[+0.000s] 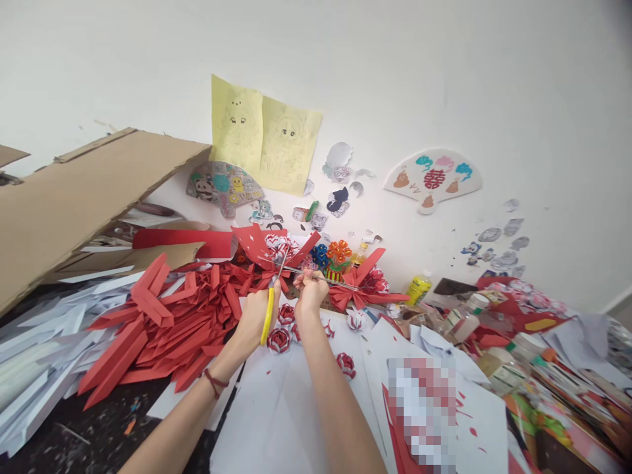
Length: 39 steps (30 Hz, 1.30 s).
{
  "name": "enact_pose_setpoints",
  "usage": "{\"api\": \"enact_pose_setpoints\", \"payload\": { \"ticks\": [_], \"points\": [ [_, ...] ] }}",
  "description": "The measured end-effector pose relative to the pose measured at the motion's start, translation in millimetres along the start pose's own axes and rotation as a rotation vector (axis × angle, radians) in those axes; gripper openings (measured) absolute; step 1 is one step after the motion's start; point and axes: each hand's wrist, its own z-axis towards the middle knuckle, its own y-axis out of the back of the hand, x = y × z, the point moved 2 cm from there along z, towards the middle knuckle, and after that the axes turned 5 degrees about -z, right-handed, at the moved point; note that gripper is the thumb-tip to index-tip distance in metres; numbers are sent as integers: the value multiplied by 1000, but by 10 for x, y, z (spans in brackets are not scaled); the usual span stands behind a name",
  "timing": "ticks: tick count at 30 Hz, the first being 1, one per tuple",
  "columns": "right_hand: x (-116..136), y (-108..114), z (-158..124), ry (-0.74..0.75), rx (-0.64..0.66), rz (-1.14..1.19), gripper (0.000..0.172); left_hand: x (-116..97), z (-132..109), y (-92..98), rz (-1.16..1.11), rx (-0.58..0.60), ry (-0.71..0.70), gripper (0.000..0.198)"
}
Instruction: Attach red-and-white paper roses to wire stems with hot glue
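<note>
Several thin wires (340, 284), pinched in right hand (310, 289) above the work surface; probably light, springy, easily bent, best held close to the blades. Left hand (257, 311) wrapped around yellow-handled scissors (270, 317), blades up by the wires, contact unclear; likely stiff, light. Paper roses (279, 340) crowd below, red folded strips (172, 342) left. Open room: white sheet (266, 408), near side.

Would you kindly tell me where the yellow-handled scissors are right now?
In the head view, the yellow-handled scissors are just left of centre, held in the left hand, with the right hand close by on their right.
</note>
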Motion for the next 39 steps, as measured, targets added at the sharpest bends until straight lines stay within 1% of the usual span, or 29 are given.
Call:
{"api": "enact_pose_setpoints", "payload": {
  "ticks": [3, 9, 12, 18, 21, 26, 32, 39],
  "points": [
    [-8, -8, 3, -6, 0, 1, 18, 2, -1, 2, 6, 12, -8, 64],
    [-26, 9, 11, -10, -2, -15, 21, -16, -8, 9, 16, 37, -18, 62],
    [-32, 26, 5, -14, 16, -19, 18, -7, -12, 0, 7, 37, -38, 62],
    [-27, 4, -2, -24, 2, -15, 21, 33, -9, -7, -53, -14, -27, 63],
    [-11, -23, -8, -22, 3, -4, 19, 28, -16, 14, -112, -42, -9, 65],
    [29, -33, 0, -2, -4, -3, 21, 22, -44, 25, -201, -76, 18, 60],
    [36, -18, 23, -5, -30, -11, 27, 71, -40, 22, -259, -85, 51, 59],
    [23, -11, 22, -18, -23, 11, 24, 109, -35, 25, -315, -92, 67, 63]
  ]
}}
